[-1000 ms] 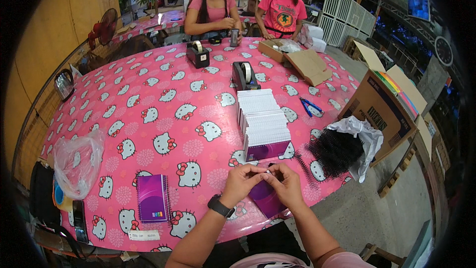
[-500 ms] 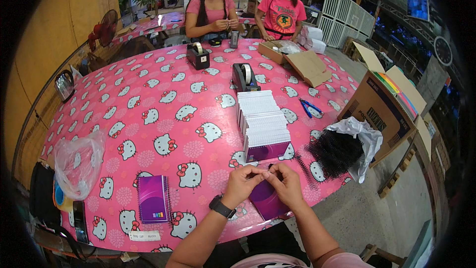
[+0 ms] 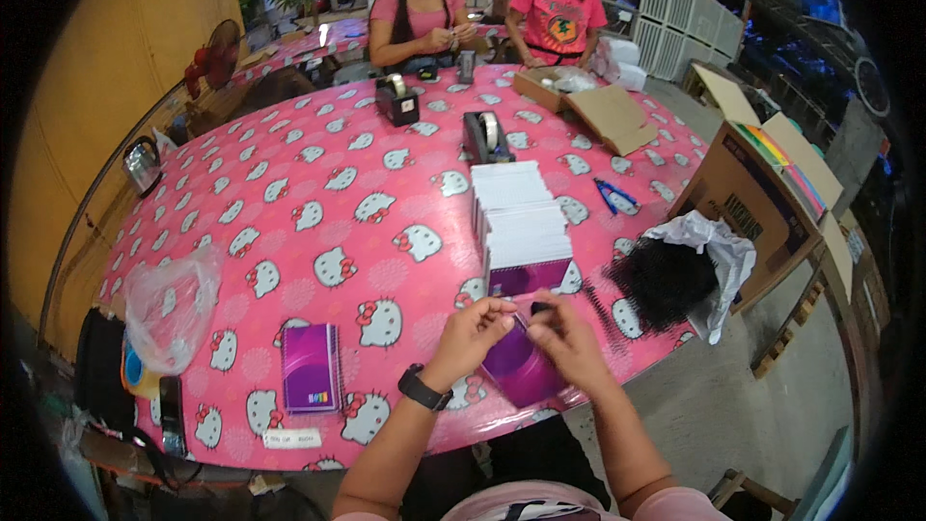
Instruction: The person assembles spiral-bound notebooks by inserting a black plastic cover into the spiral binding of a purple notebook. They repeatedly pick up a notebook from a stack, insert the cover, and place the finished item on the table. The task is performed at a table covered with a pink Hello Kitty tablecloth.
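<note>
A purple notebook [image 3: 521, 368] lies slanted at the table's near edge, beneath both hands. My left hand [image 3: 485, 328], with a dark watch on its wrist, is pinched closed at the notebook's upper end; what sits between its fingertips is too small to make out. My right hand [image 3: 569, 342] is closed on the notebook's upper right edge, a small dark bit showing at its fingertips. Just beyond stands a long stack of notebooks [image 3: 521, 222], purple cover facing me. Right of it, black spiral coils [image 3: 666, 280] spill from white wrapping [image 3: 725, 265]. Another spiral notebook [image 3: 311, 369] lies to the left.
Blue-handled pliers [image 3: 614, 197] and two tape dispensers [image 3: 485, 138] [image 3: 396, 100] lie farther back. A large carton [image 3: 743, 207] stands right, an open flat box [image 3: 608, 116] behind. A plastic bag [image 3: 174, 309] and phone [image 3: 172, 415] are left. Two people are across the table.
My fingertips have moved slightly apart at the notebook's upper end, and a dark bit now shows at the right ones. The whole view has shifted a little.
</note>
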`<move>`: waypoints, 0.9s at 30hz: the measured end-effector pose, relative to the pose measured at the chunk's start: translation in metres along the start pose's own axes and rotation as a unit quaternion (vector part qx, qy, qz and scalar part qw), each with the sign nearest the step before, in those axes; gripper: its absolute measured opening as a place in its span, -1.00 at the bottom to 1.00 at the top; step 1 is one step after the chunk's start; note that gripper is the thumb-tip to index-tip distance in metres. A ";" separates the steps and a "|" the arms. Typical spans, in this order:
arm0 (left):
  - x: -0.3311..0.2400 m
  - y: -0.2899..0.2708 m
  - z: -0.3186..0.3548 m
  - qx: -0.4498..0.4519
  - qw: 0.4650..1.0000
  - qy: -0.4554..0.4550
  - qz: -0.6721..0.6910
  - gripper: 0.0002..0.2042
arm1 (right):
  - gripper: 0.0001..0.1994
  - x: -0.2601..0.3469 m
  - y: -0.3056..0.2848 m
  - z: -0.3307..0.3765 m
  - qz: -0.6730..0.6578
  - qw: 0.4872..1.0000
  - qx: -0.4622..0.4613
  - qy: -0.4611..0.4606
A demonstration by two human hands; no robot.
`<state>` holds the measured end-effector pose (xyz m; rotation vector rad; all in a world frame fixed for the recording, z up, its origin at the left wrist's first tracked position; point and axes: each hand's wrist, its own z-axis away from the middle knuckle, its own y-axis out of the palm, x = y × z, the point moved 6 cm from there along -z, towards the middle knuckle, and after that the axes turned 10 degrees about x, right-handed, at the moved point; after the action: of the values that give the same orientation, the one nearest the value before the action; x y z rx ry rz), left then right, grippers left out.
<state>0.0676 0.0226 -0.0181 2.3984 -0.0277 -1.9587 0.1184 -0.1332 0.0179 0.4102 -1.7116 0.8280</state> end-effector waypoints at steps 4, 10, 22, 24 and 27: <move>-0.033 -0.049 0.052 -0.131 0.991 -0.009 -0.009 -0.85 | -0.69 -0.023 -0.035 0.015 0.000 0.994 -0.101 -0.044; -0.089 -0.173 0.193 -0.465 0.849 0.242 0.070 -0.86 | -0.77 -0.051 -0.041 0.038 0.016 0.995 -0.097 0.007; -0.143 -0.176 0.196 -0.395 0.815 0.028 -0.423 -0.78 | -0.84 -0.027 -0.018 0.030 0.096 0.995 -0.006 -0.031; -0.126 -0.171 0.158 -0.241 0.782 -0.004 -0.575 -0.80 | -0.84 -0.027 -0.012 0.031 0.102 0.994 0.009 -0.024; -0.077 -0.163 0.117 -0.120 0.722 -0.079 -0.677 -0.81 | -0.86 -0.030 -0.006 0.033 0.142 0.988 0.026 -0.060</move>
<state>-0.0644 0.1855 0.0263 2.0520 2.3684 -2.1357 0.1083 -0.1652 -0.0121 0.2577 -1.8909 1.0741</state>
